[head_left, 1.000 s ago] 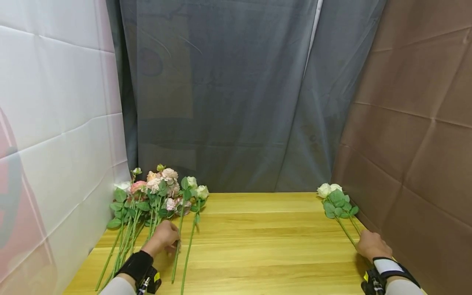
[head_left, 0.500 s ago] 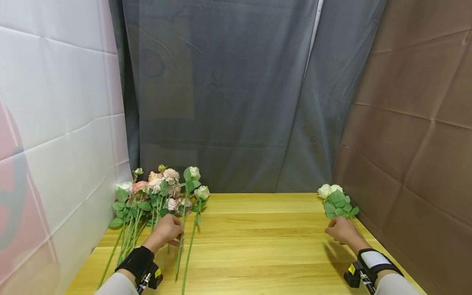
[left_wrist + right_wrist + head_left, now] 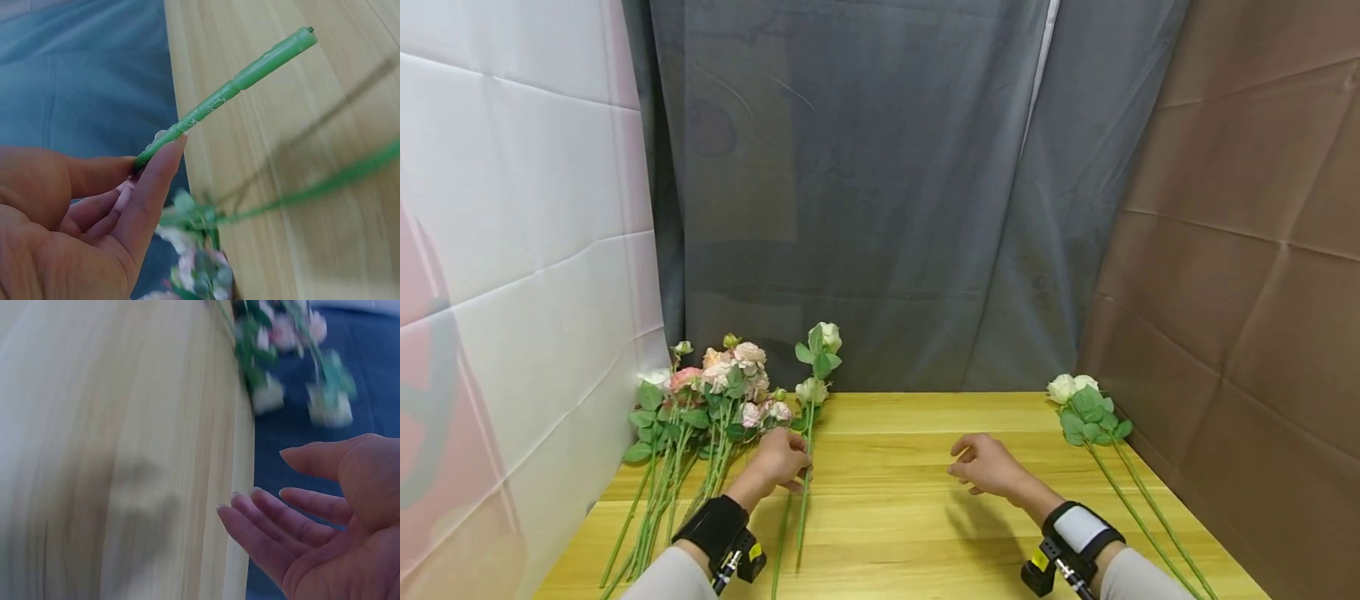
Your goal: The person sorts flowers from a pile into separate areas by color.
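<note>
My left hand [image 3: 777, 460] pinches the green stem of a white rose [image 3: 827, 337] between thumb and fingers. The rose is lifted, its bloom up and its leaves just below the bloom. In the left wrist view the cut end of the stem [image 3: 275, 59] sticks out past the fingertips. Behind it, another white rose [image 3: 811, 390] lies on the table, partly covered by the lifted one. My right hand [image 3: 992, 467] holds nothing and hovers over the middle of the table, fingers spread and slightly bent, as the right wrist view also shows.
A pile of pink, peach and white flowers [image 3: 718, 379] lies at the left of the wooden table [image 3: 895, 517]. Two white roses [image 3: 1072, 387] lie side by side at the right. A grey curtain [image 3: 880, 208] hangs behind, with cloth walls on both sides.
My left hand has raised the white rose and carried it rightward, away from the pile. My right hand has left the two roses at the right and moved left to mid-table.
</note>
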`<state>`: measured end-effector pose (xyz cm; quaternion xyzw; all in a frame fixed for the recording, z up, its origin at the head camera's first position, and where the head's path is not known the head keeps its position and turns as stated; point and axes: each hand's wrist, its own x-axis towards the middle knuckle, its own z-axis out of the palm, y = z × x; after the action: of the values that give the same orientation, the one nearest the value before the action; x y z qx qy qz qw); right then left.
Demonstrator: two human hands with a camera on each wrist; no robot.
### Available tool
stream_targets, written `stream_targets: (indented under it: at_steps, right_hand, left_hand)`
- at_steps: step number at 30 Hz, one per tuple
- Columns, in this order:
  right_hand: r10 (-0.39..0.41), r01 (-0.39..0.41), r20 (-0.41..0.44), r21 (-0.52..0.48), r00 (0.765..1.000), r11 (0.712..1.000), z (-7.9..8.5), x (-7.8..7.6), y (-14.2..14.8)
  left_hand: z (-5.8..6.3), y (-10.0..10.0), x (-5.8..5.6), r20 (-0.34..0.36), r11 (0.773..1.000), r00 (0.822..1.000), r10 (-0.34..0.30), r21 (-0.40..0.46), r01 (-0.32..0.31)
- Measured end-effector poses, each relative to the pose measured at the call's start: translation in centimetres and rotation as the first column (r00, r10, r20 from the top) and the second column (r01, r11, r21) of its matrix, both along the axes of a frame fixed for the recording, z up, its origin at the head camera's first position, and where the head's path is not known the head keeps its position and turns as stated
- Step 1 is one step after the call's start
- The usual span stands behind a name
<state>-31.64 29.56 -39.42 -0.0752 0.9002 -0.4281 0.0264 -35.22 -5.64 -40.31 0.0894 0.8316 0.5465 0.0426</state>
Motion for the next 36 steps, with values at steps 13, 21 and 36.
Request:
stream_targets:
  at_steps: [13,21,36]
  right_hand:
    - [0.270,-0.255,0.064,-0.183,0.961,0.949,-0.6,0.7,-9.4]
    - [0.252,-0.245,0.009,-0.216,0.968,0.945,-1.3,0.9,-11.2]
    - [0.211,-0.215,-0.046,-0.139,0.976,0.967,-1.4,1.0,-9.2]
  left_hand:
    - [0.8,6.2,0.6,-0.119,0.987,0.987,-0.106,0.110,0.119]
    - [0.8,8.4,0.8,-0.212,0.990,0.975,-0.067,0.108,0.091]
    - [-0.3,5.9,0.8,-0.252,0.980,0.951,-0.177,0.048,0.195]
